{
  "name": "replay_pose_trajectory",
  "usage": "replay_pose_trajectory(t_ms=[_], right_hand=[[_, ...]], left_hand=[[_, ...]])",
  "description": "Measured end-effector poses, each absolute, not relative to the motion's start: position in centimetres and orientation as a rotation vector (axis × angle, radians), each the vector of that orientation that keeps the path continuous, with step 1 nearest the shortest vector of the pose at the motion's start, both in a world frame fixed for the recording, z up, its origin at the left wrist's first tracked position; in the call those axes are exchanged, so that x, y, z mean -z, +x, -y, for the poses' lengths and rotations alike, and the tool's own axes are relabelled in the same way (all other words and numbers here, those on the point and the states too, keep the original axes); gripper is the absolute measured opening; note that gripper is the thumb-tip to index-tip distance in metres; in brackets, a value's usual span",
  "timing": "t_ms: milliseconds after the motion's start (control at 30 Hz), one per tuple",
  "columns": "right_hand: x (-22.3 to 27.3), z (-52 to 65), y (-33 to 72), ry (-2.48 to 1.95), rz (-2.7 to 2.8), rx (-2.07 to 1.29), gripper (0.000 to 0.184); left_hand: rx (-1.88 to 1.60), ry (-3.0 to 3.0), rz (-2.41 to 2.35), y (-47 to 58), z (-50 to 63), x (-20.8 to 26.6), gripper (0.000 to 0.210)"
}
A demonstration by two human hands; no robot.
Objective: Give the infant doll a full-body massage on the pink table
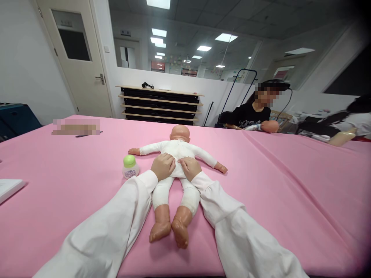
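Observation:
A baby doll [174,148] with a white cloth body lies face down on the pink-covered table [261,185], head away from me. My left hand [163,166] rests on the left of its lower back, fingers curled in and closed at the cloth. On the right side, my right hand [189,167] mirrors it, also closed, thumb and fingertips against the cloth near the middle. The fingertips are partly hidden, so how much cloth they pinch is unclear. Beside my left wrist stands a small bottle [130,167] with a green cap.
A white flat object [11,190] lies at the left table edge. Farther back on the left is a blurred-out item [75,127]. Across the table, a person in black [252,114] sits with another doll [269,126]. Someone else's arm [343,136] shows at far right.

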State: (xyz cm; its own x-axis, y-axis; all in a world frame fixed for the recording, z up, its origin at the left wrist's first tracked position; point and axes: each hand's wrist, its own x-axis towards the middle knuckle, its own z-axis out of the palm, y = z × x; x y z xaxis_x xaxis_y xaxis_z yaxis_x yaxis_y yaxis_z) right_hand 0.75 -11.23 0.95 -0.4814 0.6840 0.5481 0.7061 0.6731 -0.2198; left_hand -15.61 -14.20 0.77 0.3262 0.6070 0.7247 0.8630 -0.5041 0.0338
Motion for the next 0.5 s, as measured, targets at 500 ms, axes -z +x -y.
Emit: replay_pose_trajectory(t_ms=[500], right_hand=[[-0.41,11.67,1.19,-1.022,2.151,0.005,0.059]], left_hand=[[0.935,-2.226,1.345,-15.22,14.41,-1.10,0.028]])
